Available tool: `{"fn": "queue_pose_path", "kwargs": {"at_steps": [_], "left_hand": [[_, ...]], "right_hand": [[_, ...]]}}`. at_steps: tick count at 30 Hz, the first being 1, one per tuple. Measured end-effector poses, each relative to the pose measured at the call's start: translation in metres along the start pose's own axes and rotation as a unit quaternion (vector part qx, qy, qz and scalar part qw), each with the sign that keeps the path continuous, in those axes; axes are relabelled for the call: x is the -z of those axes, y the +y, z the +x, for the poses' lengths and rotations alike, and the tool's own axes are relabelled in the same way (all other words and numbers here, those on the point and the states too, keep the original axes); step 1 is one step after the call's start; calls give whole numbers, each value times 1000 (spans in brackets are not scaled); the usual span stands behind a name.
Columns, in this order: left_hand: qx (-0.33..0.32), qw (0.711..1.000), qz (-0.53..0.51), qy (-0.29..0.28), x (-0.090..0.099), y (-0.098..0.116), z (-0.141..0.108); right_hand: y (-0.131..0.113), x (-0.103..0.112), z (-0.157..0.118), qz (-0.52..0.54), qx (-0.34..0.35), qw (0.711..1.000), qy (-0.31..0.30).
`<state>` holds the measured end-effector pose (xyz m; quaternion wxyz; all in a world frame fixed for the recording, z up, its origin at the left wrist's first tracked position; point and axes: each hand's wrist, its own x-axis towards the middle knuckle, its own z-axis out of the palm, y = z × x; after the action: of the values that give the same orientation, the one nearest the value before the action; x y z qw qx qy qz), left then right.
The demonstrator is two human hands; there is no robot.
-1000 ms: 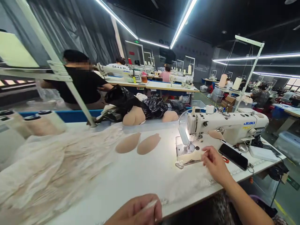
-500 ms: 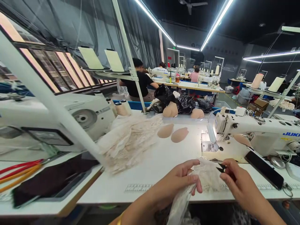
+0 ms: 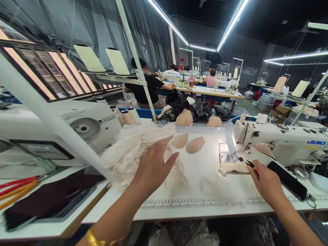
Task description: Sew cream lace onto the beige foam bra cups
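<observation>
My left hand is over the heap of cream lace fabric, fingers stretched out and thumb apart. A blurred piece of sheer fabric trails beside that hand, and another blurred sheer patch is on the table near the ruler strip. Small black thread snips poke out from the closed fingers of my right hand, just right of the sewing machine's needle plate. Two beige bra cups lie flat beyond my left hand.
A sewing machine stands at the right, with a phone in front of it. Thread cones sit on a stand at the left. Black plastic bags and moulded cups line the far edge. A co-worker sits beyond.
My left hand has let go of the sheer fabric and moved left and up over the lace heap. My right hand, still with the snips, has moved slightly right and up.
</observation>
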<state>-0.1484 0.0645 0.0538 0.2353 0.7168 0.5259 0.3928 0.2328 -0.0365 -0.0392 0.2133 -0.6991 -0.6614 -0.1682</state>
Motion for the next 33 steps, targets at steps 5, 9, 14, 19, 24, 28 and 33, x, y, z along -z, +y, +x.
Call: {"fn": "queue_pose_path", "kwargs": {"at_steps": [5,9,14,19,24,28,33], "left_hand": [[-2,987,85,-133,-17,-19,-27],[20,964,64,-255,-63,-14,-53],[19,964,22,-265,-85,0,-52],[-24,968,-80,-237,-75,15,-52],[-66,949,-218,-219,-69,21,-55],[-11,903,-364,-229,-70,14,-55],[51,892,-412,-180,-84,3,-59]], "right_hand": [[3,10,-14,15,56,997,54],[-71,21,-32,164,190,968,-29],[-113,22,-41,317,268,900,-136],[-93,28,-5,416,79,897,-126],[-98,15,16,596,1,761,-258],[-101,5,14,706,-73,649,-275],[-99,14,12,742,-83,607,-272]]}}
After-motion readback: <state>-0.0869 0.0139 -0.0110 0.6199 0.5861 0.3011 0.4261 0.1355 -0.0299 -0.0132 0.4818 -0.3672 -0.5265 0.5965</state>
